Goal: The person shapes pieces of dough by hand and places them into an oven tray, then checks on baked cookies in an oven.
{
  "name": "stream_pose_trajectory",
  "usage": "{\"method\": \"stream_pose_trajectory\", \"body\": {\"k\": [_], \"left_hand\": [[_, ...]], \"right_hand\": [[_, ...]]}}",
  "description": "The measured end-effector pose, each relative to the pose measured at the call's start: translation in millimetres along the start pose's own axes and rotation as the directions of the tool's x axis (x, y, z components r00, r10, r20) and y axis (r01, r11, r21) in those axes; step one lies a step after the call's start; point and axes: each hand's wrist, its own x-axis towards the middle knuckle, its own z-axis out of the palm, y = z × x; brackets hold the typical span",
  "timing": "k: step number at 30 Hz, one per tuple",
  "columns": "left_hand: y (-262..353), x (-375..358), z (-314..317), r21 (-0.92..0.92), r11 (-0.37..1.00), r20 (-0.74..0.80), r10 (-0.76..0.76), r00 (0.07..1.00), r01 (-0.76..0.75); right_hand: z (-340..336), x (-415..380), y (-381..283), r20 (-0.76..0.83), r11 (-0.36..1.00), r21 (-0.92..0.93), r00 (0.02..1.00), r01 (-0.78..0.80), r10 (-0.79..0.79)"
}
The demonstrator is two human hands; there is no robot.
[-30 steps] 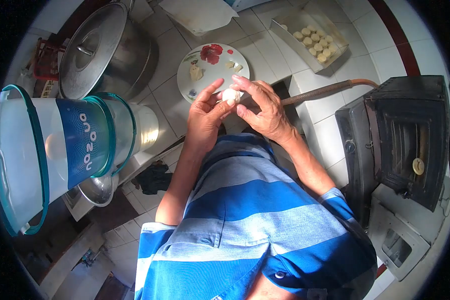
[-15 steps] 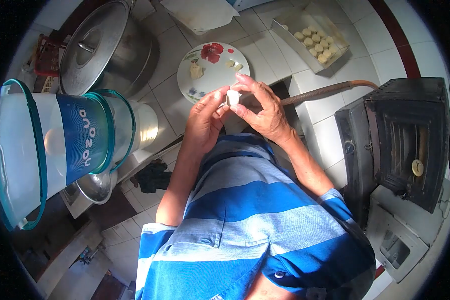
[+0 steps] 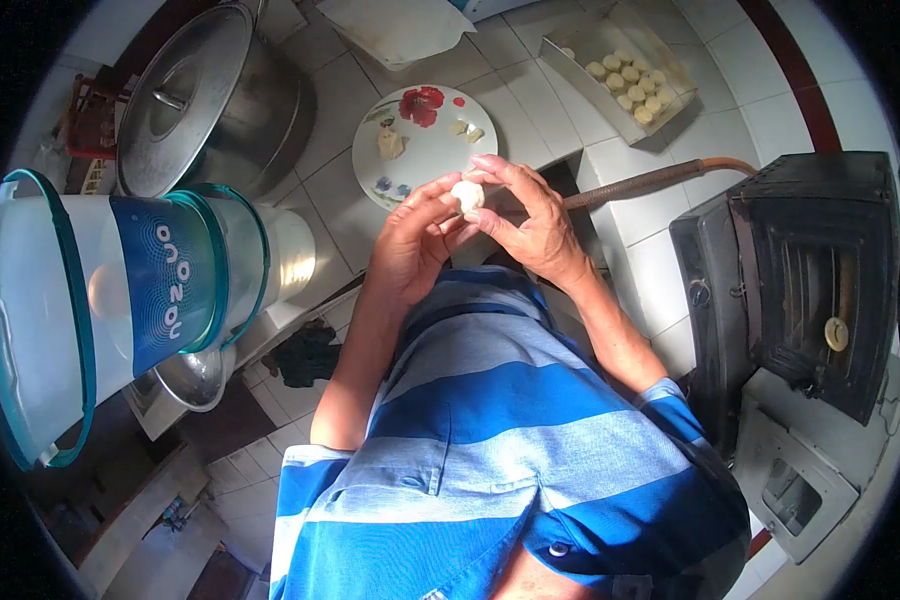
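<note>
Partly hidden, pale lump (image 3: 468, 196), held by left hand (image 3: 416, 235) and right hand (image 3: 537, 228).

Mixed light: blue-and-grey striped fabric shirt (image 3: 530, 400) patched by hard sun, small rounded white lump (image 3: 468, 196) nearly blown out. Area below the white tiled countertop's (image 3: 328, 150) near edge left dim. Fisheye: edges bowed, corners blacked out.

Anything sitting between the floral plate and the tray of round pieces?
No, only bare white tile between the plate and the tray with the round pieces. Shows in the head view.
</note>
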Motion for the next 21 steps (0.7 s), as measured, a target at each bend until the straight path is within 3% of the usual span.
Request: {"method": "stream_pose_trajectory", "body": {"k": [4, 6, 13, 15, 21], "left_hand": [[-8, 3, -10, 0.080, 0.996, -0.052, 0.047, 0.998, -0.043], [-7, 4, -7, 0.136, 0.985, -0.087, 0.115, 0.990, -0.102], [-10, 12, 1, 0.131, 0.985, -0.078, 0.121, 0.990, -0.110], [-12, 15, 3, 0.148, 0.982, -0.072, 0.126, 0.989, -0.114], [-17, 25, 10, 0.144, 0.982, -0.108, 0.135, 0.985, -0.119]], "right_hand": [[-6, 2, -7, -0.027, 1.000, 0.017, 1.000, 0.001, 0.000], [-17, 7, -9, -0.001, 0.993, -0.091, 0.997, 0.070, -0.071], [-21, 4, 1, 0.015, 0.990, -0.138, 0.999, 0.033, -0.032], [-24, 5, 6, 0.044, 0.922, -0.325, 0.977, 0.209, -0.206], [-29, -3, 10, 0.009, 0.931, -0.299, 0.976, 0.209, -0.216]]}}
